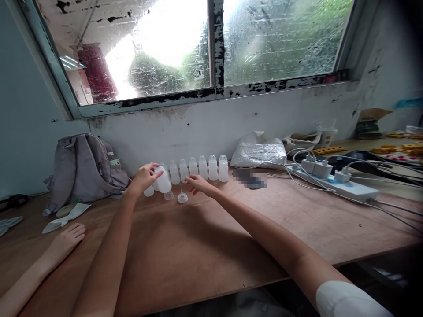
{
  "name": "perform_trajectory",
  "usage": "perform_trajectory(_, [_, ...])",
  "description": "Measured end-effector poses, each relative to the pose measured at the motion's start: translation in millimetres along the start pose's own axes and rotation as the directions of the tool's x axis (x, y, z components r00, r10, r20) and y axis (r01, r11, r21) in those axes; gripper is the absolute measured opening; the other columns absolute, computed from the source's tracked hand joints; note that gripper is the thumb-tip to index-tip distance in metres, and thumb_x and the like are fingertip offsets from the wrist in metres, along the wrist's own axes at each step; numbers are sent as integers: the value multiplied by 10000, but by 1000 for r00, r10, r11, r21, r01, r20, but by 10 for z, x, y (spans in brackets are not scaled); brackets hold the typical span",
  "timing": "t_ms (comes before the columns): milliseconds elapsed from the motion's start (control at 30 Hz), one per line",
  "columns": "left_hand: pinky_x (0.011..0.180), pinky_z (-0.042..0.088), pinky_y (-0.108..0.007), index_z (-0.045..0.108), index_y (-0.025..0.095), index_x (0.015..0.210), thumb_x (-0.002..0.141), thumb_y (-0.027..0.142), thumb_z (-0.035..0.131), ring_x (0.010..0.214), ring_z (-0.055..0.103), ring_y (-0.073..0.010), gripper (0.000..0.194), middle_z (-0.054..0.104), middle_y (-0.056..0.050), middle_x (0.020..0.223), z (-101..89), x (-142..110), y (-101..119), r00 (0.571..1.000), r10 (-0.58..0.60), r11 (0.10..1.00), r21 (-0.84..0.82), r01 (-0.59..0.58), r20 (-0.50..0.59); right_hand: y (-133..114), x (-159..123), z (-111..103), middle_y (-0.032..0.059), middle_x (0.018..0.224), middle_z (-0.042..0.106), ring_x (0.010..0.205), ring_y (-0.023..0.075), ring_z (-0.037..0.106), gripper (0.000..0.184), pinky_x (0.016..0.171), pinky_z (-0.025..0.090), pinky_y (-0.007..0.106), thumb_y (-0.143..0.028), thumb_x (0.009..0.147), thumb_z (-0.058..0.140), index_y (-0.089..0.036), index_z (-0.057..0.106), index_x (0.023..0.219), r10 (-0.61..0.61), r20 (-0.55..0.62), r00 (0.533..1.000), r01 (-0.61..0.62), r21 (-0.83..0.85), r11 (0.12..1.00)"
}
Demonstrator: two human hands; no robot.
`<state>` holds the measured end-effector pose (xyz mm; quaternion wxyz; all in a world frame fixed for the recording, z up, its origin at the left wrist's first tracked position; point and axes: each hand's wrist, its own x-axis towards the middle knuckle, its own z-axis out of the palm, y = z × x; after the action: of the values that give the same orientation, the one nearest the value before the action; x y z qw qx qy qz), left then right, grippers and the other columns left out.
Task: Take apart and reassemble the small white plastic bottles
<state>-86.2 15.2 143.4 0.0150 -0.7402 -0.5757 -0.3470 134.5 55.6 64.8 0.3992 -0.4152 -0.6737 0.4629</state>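
Observation:
My left hand is closed around a frosted white baby bottle, which it holds tilted above the table. My right hand hovers to the right with its fingers apart and nothing visible in them. Between the hands, a clear teat with its collar sits upright on the wood. A clear bottle cap lies just below the held bottle. Behind my hands several capped baby bottles stand in a row along the wall. Another white bottle is partly hidden behind my left hand.
Another person's hand rests flat on the table at left, near a white bow-shaped cloth. A grey backpack stands against the wall. To the right are a silvery bag, a blurred dark item and a power strip with cables.

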Motion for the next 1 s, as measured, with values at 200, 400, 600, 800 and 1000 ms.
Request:
perform_trajectory(200, [772,410,-293,550,126,1061,741,400,453,896,564,-255,432,609,-118,979,-255,43,-495,965,-254,897,390,207,71,261,33,73,79,952,574,852,188,537,373,692,441,270,-453,693,571,-177,568,945,-117,-92,989,75,-369,927])
perform_trajectory(400, [611,435,-252,484,101,1117,743,318,450,660,612,-191,433,590,-142,1048,-176,-7,-855,839,-478,836,426,345,259,389,-3,186,91,977,539,896,202,513,394,774,399,297,-408,689,590,-164,548,996,-180,18,983,167,-479,862])
perform_trajectory(600, [671,434,-261,439,104,1157,770,346,411,827,601,-223,457,548,-157,1115,-109,-30,-908,834,-490,831,423,361,252,365,-42,238,75,916,516,792,166,523,301,713,409,261,-340,717,565,-167,567,964,-209,57,976,203,-570,796])
perform_trajectory(800, [859,365,-363,218,119,1305,771,496,368,1147,396,-314,670,290,-216,1312,-98,-22,-820,894,-442,833,404,379,74,362,-48,255,66,860,533,773,154,519,247,687,399,236,-329,724,544,-157,569,900,-250,54,967,222,-659,719])
perform_trajectory(1000, [877,355,-297,368,107,1216,721,375,505,1123,428,-264,580,455,-171,1205,-84,20,-925,905,-388,848,451,278,173,398,-28,268,63,848,553,773,156,522,236,660,388,230,-327,736,515,-161,547,901,-254,62,965,228,-678,699])
